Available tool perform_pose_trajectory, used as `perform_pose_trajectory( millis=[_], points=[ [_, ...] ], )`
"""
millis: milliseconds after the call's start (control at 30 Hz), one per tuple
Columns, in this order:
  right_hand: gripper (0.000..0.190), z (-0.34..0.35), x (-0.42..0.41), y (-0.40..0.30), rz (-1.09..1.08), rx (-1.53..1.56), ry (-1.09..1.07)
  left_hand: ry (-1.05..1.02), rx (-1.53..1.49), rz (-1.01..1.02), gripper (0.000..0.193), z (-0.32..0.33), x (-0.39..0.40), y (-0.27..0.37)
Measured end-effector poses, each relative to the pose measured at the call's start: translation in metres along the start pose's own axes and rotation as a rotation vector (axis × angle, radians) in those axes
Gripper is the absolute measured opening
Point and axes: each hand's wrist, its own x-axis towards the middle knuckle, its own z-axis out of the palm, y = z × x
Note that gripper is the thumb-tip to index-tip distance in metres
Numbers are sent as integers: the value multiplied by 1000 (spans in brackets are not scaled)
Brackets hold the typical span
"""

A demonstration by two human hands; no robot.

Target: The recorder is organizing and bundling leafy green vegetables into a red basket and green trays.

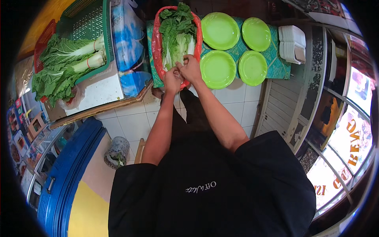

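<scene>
Leafy cabbage-like greens (180, 32) with pale stalks lie in a red plastic container (199, 28), leaves at the far end and stalks towards me. At the container's near end, my left hand (172, 80) has its fingers bent over the stalk ends. My right hand (191, 68) is close beside it, curled fingers against the pale stalks. The fingertips of both hands meet. Whatever is pinched between them is too small and covered to make out.
Several lime-green plates (220, 31) sit right of the container on a patterned teal cloth (276, 69). White foam boxes (291, 41) are stacked beyond. On the left, banded leafy bundles (80, 59) rest in a green basket (108, 44). A grey bin (118, 146) stands on the tiled floor.
</scene>
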Motion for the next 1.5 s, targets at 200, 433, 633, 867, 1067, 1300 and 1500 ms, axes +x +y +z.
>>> perform_pose_trajectory(
  millis=[200,433,633,867,1067,1300,1500],
  points=[
    [35,-6,4,21,-25,-35,235,228,-119,123,24,5,10,-26],
    [51,-5,-3,15,-82,-120,188,418,404,201,39,-9,35,-16],
    [50,-3,-4,12,-208,-148,253,262,329,-68,44,-18,38,-19],
    [30,17,5,1,-163,-81,-43,346,335,97,36,-12,36,-23],
    [35,25,6,-9,3,21,-194,315,262,72,29,-22,36,-39],
    [41,32,12,0,60,166,-322,142,-433,69,19,-28,26,-31],
    [30,15,3,6,92,440,-297,78,-504,-103,23,-28,24,-25]
  ],
)
